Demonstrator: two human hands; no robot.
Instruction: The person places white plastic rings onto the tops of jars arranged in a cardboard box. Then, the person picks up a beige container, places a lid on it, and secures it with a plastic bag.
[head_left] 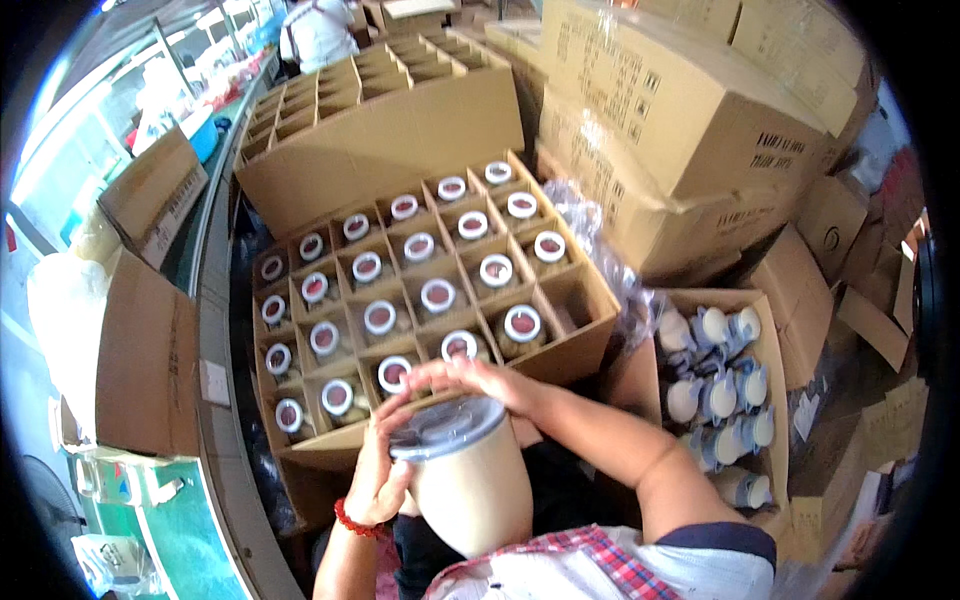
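A large cream canister [475, 500] with a grey see-through lid [447, 427] stands tilted close against my body. My left hand [378, 470] grips the left side of the lid, its thumb near the rim. Around the far edge of the same lid curves my right hand [480, 382], with its fingers reaching left toward the left fingertips. Just beyond both hands is a big carton [450, 410] split by cardboard dividers. Several jars with white-ringed tops and dark red centres, such as one jar [522, 325], stand upright in its cells. The canister's underside is hidden.
A smaller carton [778, 400] on the right holds several cream-and-blue cups [720, 395]. Large closed cartons [640, 100] are stacked at the back right, with clear plastic wrap [615, 260] beside them. Another divided carton [390, 120] lies beyond. A green-topped bench [185, 530] runs along the left.
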